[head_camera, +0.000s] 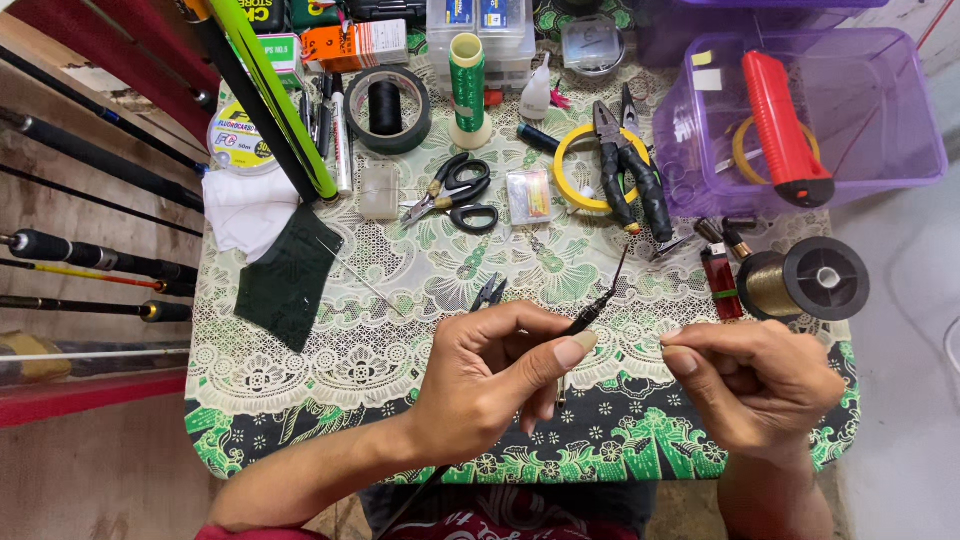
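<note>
The thin black rod tip is dark and slim, with a fine end rising toward 1 o'clock above the desk; the left hand is clamped on it between thumb and fingers; the right hand, at 3 o'clock from it, has its fingers pinched together, on what I cannot tell; the purple plastic box at 1 o'clock contains a red tool and a yellow ring.

Looks like a home fishing-tackle repair corner: small bench under a green lace-pattern cloth, fishing rods racked along the side, line spools, pliers, scissors, tape rolls and purple plastic tubs everywhere.
</note>
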